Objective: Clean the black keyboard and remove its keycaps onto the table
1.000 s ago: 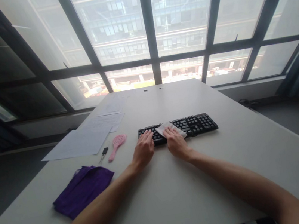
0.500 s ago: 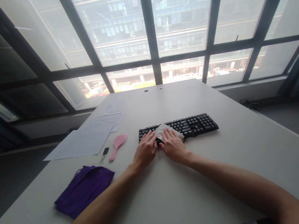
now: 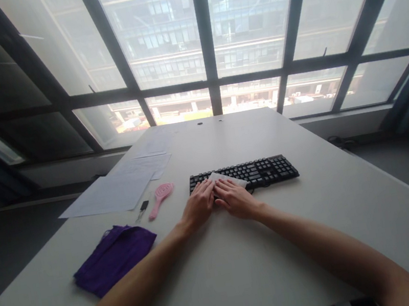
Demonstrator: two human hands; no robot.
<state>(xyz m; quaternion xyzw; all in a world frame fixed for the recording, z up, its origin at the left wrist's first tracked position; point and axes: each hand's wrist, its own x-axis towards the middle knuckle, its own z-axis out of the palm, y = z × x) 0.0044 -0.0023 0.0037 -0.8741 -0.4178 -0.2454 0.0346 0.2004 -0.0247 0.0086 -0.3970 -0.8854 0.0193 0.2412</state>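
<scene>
A black keyboard [image 3: 269, 169] lies across the middle of the white table. On its left half rests a white tissue or wipe [image 3: 236, 179], partly hidden by my fingers. My right hand [image 3: 233, 197] lies flat on the wipe, fingers stretched out together and pressing it against the keys. Just to the left, my left hand [image 3: 199, 201] lies flat on the keyboard's left end, its fingers extended and close to the wipe's left edge. The two hands almost touch.
Left of the keyboard lie a pink hairbrush [image 3: 162, 198] and a small black item with a metal end [image 3: 143, 209]. A purple cloth bag [image 3: 116, 260] is near my left forearm. Paper sheets [image 3: 113, 192] spread along the table's left side. Windows stand beyond the table [image 3: 241, 137].
My right hand has slid a little left with the wipe, closer to my left hand. The left hand and the keyboard stay in place.
</scene>
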